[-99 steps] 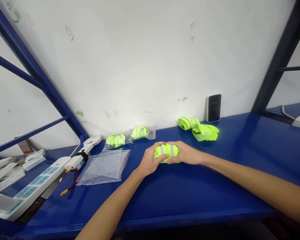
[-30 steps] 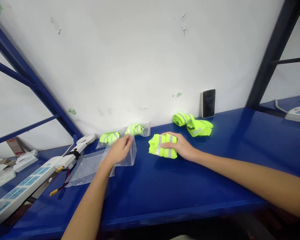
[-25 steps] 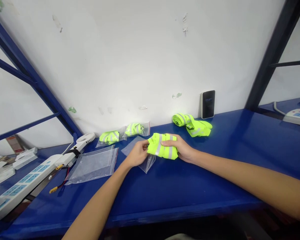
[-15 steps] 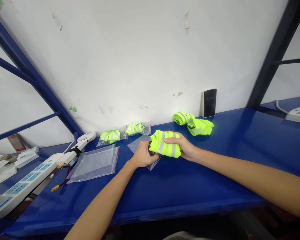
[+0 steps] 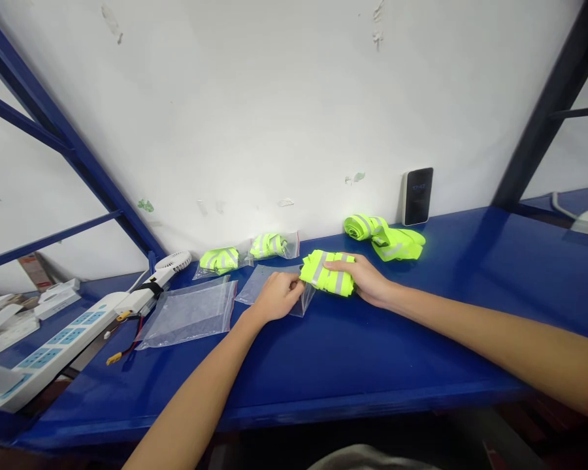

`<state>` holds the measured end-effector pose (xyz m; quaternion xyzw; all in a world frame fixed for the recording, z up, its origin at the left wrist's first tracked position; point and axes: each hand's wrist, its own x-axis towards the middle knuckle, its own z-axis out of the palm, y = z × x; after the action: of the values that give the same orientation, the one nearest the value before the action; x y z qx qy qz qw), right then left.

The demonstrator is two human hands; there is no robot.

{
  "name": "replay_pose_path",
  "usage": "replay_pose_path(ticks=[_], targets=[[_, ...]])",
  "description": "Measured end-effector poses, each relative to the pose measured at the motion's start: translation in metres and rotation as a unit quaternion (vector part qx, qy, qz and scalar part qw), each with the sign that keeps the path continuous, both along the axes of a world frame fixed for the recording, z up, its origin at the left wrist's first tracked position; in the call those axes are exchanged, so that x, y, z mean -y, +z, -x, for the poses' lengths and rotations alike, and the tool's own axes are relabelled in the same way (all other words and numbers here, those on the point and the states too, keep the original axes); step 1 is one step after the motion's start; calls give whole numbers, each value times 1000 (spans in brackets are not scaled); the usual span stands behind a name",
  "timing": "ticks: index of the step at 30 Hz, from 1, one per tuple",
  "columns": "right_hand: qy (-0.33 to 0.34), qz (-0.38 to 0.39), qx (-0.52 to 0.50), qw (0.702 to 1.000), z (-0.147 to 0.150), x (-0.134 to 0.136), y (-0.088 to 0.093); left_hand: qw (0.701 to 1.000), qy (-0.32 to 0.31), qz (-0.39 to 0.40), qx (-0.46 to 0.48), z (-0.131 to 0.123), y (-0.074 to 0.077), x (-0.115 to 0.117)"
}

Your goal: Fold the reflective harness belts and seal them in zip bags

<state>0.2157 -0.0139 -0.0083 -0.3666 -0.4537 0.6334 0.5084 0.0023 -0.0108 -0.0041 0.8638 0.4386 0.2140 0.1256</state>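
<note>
My right hand [image 5: 367,279] is closed on a folded neon-yellow reflective vest [image 5: 328,274] with silver-grey stripes, its thumb pressed across the top. Close to the bundle's left end, my left hand [image 5: 278,297] pinches the edge of a clear zip bag [image 5: 255,282], which spreads on both sides of the fingers. Those fingertips are partly hidden. The vest is beside the bag's open-looking right end, not inside it. Farther back, two bagged yellow bundles [image 5: 219,260] lie near the wall. A loose, partly rolled yellow reflective vest [image 5: 394,243] lies at the back right.
More flat clear zip bags [image 5: 189,313] lie left of my left hand. A small white fan [image 5: 174,262], a power strip [image 5: 53,349] and a cable with yellow connectors [image 5: 127,343] line the left side. A phone-like device [image 5: 417,196] leans against the wall above the blue table [image 5: 372,365].
My left hand has turned and drawn slightly away from the vest, with more of the bag now showing behind it. My right hand still holds the vest. The camera view has shifted slightly.
</note>
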Motion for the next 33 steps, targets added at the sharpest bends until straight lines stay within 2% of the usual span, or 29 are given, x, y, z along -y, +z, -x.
replay_pose_path(ticks=[3, 8, 13, 20, 26, 33], targets=[[-1, 3, -8, 1000, 0, -2, -1, 999, 21, -19, 30, -2, -1, 1], [-5, -2, 28, 1000, -2, -2, -2, 987, 82, -123, 65, -4, 2, 4], [2, -23, 69, 997, 0, 3, 0, 977, 32, -205, 42, -7, 6, 11], [6, 8, 19, 1000, -3, -4, -2, 987, -83, -137, -9, -1, 12, 15], [75, 68, -15, 995, -11, -14, -1, 989, -80, -117, -33, 1, 12, 13], [101, 149, -40, 983, -14, -6, 13, 989, -72, -121, -42, 0, 9, 9]])
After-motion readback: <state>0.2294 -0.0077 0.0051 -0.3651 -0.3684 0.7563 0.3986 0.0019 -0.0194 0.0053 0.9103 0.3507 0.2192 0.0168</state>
